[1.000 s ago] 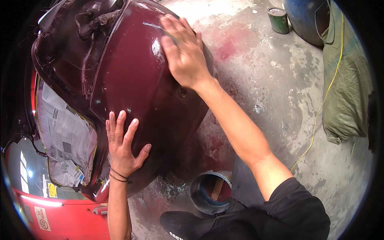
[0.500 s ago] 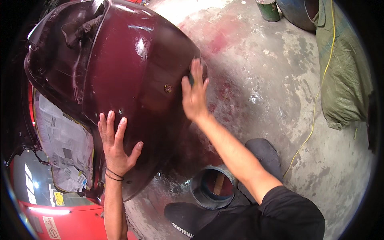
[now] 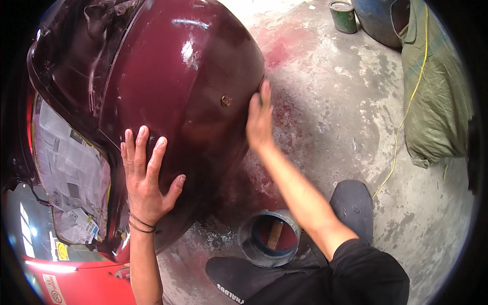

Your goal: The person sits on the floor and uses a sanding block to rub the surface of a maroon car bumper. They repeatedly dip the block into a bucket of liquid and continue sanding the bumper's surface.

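A dark maroon car body panel (image 3: 152, 76), curved and glossy in places, fills the left and middle of the head view. My left hand (image 3: 147, 188) lies on it with fingers spread and holds nothing I can see. Thin dark bands (image 3: 141, 224) circle that wrist. At the panel's right edge, my right hand (image 3: 260, 124) rests with its fingers stretched along the curve. A small dark sliver shows between its thumb and fingers; I cannot make out what it is. The palm side is hidden. Left of my right hand, a small round hole (image 3: 225, 100) sits in the duller part of the panel.
A bucket (image 3: 244, 239) holding dark red contents and a wooden stick (image 3: 275, 235) stands by my feet. Paper masking (image 3: 71, 157) covers an opening at left, above a red car part (image 3: 91, 282). A green can (image 3: 343, 18), olive cover (image 3: 437, 101) and yellow cord (image 3: 406, 114) lie right.
The view has shifted a little. My right hand has slid slightly down along the panel's edge and turned more side-on. My left hand stays spread on the panel.
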A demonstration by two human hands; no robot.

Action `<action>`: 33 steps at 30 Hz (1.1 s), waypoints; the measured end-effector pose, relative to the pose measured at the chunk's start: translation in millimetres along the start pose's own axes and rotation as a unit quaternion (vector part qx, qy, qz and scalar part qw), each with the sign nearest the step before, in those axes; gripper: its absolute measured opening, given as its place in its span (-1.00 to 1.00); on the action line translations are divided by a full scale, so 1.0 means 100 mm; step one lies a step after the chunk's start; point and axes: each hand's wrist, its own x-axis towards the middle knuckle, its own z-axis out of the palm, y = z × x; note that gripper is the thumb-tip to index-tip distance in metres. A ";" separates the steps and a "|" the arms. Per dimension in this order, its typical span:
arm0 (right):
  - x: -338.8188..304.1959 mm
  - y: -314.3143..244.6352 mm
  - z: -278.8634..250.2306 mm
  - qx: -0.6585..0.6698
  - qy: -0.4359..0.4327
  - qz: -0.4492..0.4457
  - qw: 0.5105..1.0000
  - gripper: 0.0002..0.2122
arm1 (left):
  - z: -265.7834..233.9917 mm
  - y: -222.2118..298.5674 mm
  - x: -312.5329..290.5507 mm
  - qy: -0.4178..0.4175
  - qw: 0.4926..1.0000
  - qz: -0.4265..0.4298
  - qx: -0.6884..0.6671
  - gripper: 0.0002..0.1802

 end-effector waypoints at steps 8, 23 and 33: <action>0.83 0.39 -0.11 0.057 -0.017 0.030 0.998 -0.27 | 0.03 -0.02 -0.01 0.002 1.000 -0.017 -0.009 -0.04; 0.55 0.33 -0.09 0.092 -0.014 0.056 0.994 -0.14 | 0.06 -0.09 -0.01 0.027 0.999 0.018 -0.023 -0.02; -1.68 -0.03 0.50 -0.102 -0.056 -0.024 0.993 -0.27 | 0.18 -0.10 -0.06 0.086 0.995 0.040 -0.042 0.03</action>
